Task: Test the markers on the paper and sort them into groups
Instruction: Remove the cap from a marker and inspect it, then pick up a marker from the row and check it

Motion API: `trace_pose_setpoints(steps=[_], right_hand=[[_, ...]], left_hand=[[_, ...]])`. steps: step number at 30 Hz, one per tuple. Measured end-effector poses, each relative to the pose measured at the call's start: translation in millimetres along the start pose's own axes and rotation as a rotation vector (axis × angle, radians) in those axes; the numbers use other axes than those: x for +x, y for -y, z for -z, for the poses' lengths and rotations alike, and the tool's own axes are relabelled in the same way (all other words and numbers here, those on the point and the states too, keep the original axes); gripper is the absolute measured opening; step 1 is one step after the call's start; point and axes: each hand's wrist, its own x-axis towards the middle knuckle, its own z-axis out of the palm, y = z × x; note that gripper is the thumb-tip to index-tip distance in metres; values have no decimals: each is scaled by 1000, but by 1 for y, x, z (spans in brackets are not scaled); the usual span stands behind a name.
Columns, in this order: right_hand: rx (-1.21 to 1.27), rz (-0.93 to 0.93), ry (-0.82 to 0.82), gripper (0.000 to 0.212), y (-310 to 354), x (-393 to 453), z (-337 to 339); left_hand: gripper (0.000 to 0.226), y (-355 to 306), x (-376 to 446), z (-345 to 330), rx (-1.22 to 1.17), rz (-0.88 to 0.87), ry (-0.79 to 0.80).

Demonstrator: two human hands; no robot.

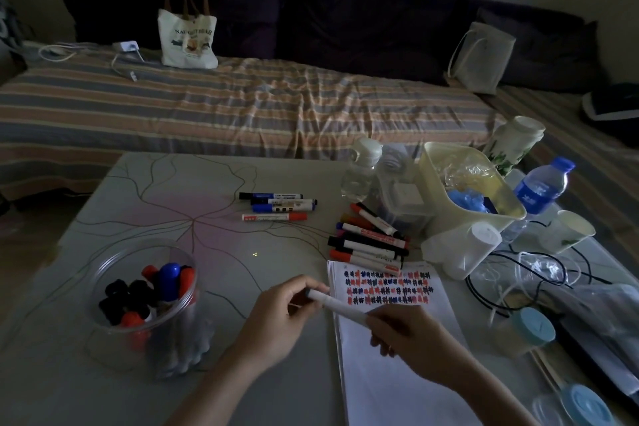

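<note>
Dim rm; striped bed (242, 107) w/ dark cushions (345, 17) behind.

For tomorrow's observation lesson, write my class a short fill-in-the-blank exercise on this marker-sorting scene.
1. Both hands hold one white ____ above the table.
2. The clear plastic jar holds markers standing with caps ____.
3. The white paper sheet carries rows of red, blue and ____ test marks.
4. Apart from the pile, ____ markers lie in a neat row.

Missing words: marker; up; black; four

Bed: striped orange-grey sheet (242, 104)
On bed: white printed canvas tote bag (187, 38)
Table right: blue-capped clear plastic water bottle (541, 188), pale yellow plastic bin (466, 183)
</note>
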Motion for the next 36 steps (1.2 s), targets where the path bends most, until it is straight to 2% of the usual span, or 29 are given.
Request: trace_pose_setpoints(steps=[2,3,5,7,10,16,21,25,30,34,36], right_hand=[[-102,30,-39,6,-2,7,-8],[-131,29,-116,7,-4,11,-8],[-213,21,-405,7,-8,19,0],[-349,23,-663,10,-8,32,15],[-555,-71,-767,23,-2,61,34],[-776,-181,-704,29,16,122,43],[-925,-240,-653,35,11,142,42],[-952,-182,-620,39,9,146,34],[-957,89,-522,27,33,157,0],[-983,-26,-358,24,41,170,-21],[-949,-70,-327,22,37,174,-21]], left_hand=[[25,8,1,-1,89,24,-70],[31,13,1,-1,161,35,-107],[35,25,1,0,286,42,-158],[30,33,1,0,336,52,-147],[22,37,-2,-2,399,59,-127],[15,35,-5,-7,515,10,-46],[15,36,0,-11,509,6,-4],[15,38,4,-12,500,8,-17],[18,39,2,-11,564,14,-24],[18,40,-4,-6,604,24,-36],[18,41,-7,-4,599,22,-28]])
